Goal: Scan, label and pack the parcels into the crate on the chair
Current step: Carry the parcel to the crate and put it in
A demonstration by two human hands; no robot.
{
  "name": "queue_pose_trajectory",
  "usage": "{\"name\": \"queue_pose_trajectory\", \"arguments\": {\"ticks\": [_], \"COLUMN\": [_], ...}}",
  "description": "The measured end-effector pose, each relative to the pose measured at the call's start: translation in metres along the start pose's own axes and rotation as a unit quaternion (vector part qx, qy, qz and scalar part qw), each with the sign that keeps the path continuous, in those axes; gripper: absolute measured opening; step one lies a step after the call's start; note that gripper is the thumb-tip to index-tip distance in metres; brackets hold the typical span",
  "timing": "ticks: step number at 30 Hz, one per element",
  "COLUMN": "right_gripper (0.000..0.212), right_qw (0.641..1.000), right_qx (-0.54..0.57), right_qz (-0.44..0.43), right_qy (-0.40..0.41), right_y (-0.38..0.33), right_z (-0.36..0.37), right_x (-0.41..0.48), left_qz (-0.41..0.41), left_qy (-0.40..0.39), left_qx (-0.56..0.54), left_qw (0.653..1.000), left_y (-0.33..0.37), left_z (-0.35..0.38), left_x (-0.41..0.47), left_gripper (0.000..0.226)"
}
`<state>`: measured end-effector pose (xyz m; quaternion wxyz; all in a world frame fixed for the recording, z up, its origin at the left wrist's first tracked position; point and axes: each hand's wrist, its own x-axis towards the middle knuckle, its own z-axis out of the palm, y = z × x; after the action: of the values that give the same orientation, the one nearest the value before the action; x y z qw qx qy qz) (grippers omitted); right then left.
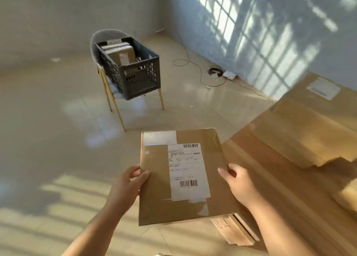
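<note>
Holding parcel (154, 188) label-up: left hand (125, 186) at its left edge, right hand (241, 186) at its right, fingers (134, 169) curled round both edges. Well beyond, crate (135, 78) on chair (105, 33), seemingly part-filled.

left hand (125, 186) and right hand (239, 184), forearms bare

a pale, glossy tiled floor (48, 110) fills the room, with bars of warm sunlight (63, 190) across its near left part. the far wall (58, 14) is plain and shaded; the right wall (301, 49) carries a bright grid of window light (218, 18). a white chair (105, 33) on thin gold legs stands far off, a wooden table (280, 168) near right, a thin cable (195, 68) by the right wall.
</note>
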<state>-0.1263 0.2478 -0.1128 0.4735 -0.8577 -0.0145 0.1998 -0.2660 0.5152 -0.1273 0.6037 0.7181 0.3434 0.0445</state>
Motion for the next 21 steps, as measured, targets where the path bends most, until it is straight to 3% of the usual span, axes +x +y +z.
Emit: {"name": "queue_pose_trajectory", "arguments": {"ticks": [2, 5, 9, 17, 21], "right_gripper": [0.023, 0.031, 0.051, 0.033, 0.036], "right_qw": [0.999, 0.994, 0.982, 0.98, 0.979], "right_qx": [0.001, -0.082, -0.166, -0.149, -0.141], "right_qz": [0.006, -0.012, -0.047, -0.077, -0.094], "right_qy": [-0.031, -0.068, -0.083, -0.107, -0.113], "right_y": [-0.021, -0.05, -0.088, -0.177, -0.23], "right_z": [0.027, 0.058, 0.095, 0.164, 0.192], "right_x": [0.019, 0.049, 0.096, 0.233, 0.304], "left_qz": [-0.009, -0.015, -0.037, -0.037, -0.021], "left_qy": [0.025, 0.057, 0.091, 0.117, 0.136], "left_qx": [-0.006, -0.003, -0.008, -0.014, -0.003], "left_qw": [1.0, 0.998, 0.995, 0.992, 0.99], "left_y": [0.001, 0.001, 0.002, 0.044, 0.076], "left_z": [-0.028, -0.06, -0.092, -0.146, -0.172], "left_x": [0.016, 0.04, 0.082, 0.22, 0.296], "left_gripper": [0.022, 0.012, 0.029, 0.046, 0.031]}}
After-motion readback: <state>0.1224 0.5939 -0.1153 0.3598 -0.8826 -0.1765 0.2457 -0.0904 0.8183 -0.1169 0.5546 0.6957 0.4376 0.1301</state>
